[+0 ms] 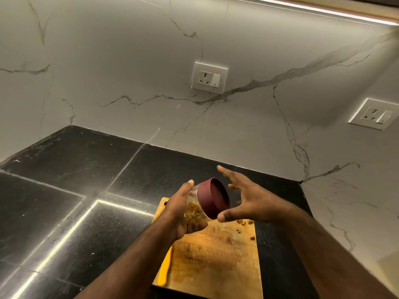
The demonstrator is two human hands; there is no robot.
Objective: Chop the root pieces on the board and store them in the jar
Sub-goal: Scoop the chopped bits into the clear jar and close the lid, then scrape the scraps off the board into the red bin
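Note:
My left hand (pixel 180 209) grips a clear jar (pixel 195 212) that lies tilted on its side above the wooden cutting board (pixel 218 255). Chopped yellow-brown root pieces fill the jar. A maroon lid (pixel 212 197) sits on the jar's mouth and faces right. My right hand (pixel 246 196) hovers beside the lid with fingers spread; its thumb tip lies at the lid's lower rim. A few chopped root bits (pixel 245 222) lie on the board's far right corner.
A yellow knife handle (pixel 164 270) lies along the board's left edge, partly under my left forearm. The board sits on a black stone counter (pixel 64 201). Behind it rises a marble wall with two power sockets (pixel 209 77), (pixel 375 114).

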